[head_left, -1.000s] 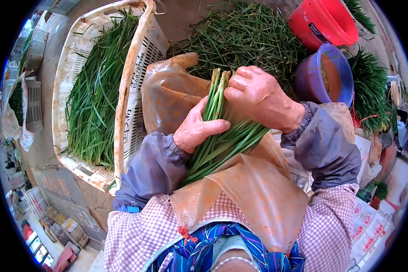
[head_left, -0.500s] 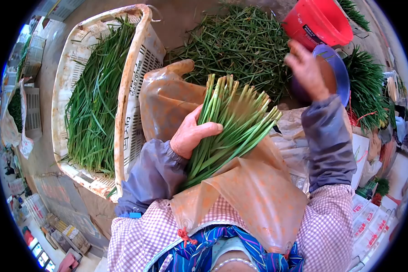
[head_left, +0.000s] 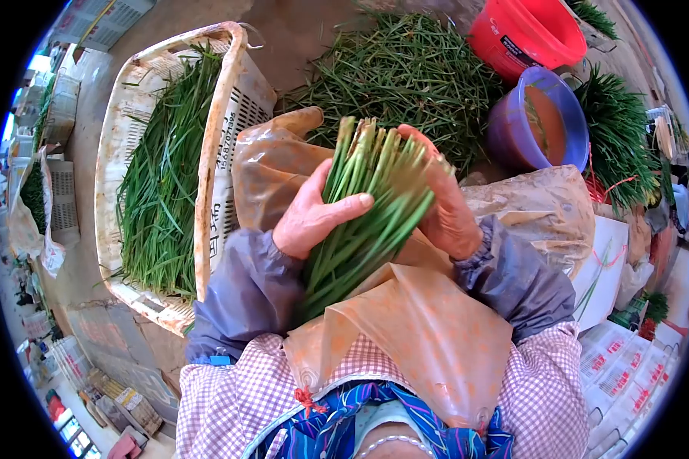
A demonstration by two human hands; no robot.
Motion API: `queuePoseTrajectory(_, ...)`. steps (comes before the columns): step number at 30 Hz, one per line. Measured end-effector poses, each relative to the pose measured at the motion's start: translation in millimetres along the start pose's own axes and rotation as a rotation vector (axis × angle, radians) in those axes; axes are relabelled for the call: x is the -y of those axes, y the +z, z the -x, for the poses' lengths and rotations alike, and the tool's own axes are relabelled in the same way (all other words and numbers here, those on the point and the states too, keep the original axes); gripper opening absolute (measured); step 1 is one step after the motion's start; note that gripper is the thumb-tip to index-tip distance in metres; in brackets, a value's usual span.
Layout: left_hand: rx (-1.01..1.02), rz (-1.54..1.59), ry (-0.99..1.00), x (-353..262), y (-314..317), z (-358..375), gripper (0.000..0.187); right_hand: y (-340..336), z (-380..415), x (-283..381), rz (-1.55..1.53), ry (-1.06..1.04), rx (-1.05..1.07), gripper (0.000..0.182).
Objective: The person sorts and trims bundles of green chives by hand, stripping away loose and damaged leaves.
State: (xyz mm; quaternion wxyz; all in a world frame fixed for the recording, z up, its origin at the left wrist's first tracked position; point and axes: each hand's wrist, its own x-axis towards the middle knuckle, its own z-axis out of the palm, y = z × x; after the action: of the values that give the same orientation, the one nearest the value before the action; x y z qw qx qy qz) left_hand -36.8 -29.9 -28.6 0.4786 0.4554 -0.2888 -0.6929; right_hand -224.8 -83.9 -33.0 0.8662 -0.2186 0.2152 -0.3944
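Note:
A thick bunch of garlic chives lies over my lap, pale brownish stem ends pointing away from me and leaves toward my body. My left hand grips its left side, thumb across the front and fingers hidden behind the stems. Against the right side, near the stem ends, my right hand is cupped round the bunch; the stems beside it are blurred by motion. Under the bunch is a tan plastic apron.
Left of me stands a dirty white crate of long chives. Loose green trimmings lie heaped ahead. Right of the heap are a purple bucket with brownish water, a red bucket and more chives. Printed white packages lie lower right.
My right hand has come down from beside the purple bucket onto the bunch's right side. The spread stems are now closer together and more upright; my left hand has kept its hold.

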Motion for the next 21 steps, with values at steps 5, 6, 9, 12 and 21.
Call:
queuePoseTrajectory(5, 0.270, -0.540, -0.057, -18, -15, -25, 0.063, 9, -35, -12, 0.013, -0.092, -0.095, 0.062)
queuePoseTrajectory(6, 0.342, -0.604, 0.057, -17, -11, -31, 0.063, 10, -40, -12, 0.021, -0.115, -0.102, 0.063)
queuePoseTrajectory(9, 0.503, -0.673, 0.041, -28, -9, -47, 0.059, 10, -48, -10, 0.159, -0.082, -0.085, 0.067)
queuePoseTrajectory(12, 0.576, -0.807, 0.010, -29, -9, -58, 0.056, 4, -56, -5, 0.221, -0.056, -0.108, 0.063)
queuePoseTrajectory(21, 0.566, -0.539, -0.106, -71, 2, -63, 0.090, 11, -60, 93, 0.357, -0.389, -0.131, 0.048)
